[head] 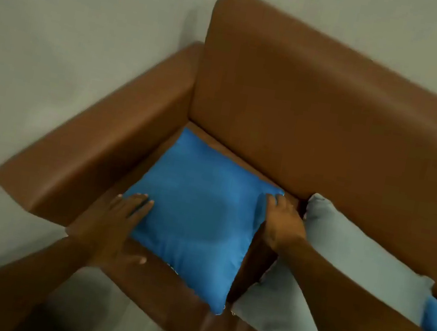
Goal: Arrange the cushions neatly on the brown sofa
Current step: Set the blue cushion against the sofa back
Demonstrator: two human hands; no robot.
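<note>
Blue cushion [196, 219] is lying flat in the sofa's [309, 99] far-left corner, the left hand [118, 221] pressing open on its left edge, the right hand [283, 222] pinching its far-right corner, so a careless tug is risking to shift the grey cushion [339, 266] touching it.

- Wall [64, 9]: plain pale grey-green surface, fills the frame from 9 through 12 o'clock and shows again in a strip at 1–2 o'clock. No marks or fittings discernible; picture is motion-blurred.
- Floor [110, 318]: pale patch at 6–7 o'clock, partly in shadow. A dark area borders it at the bottom edge; cannot identify.
</note>
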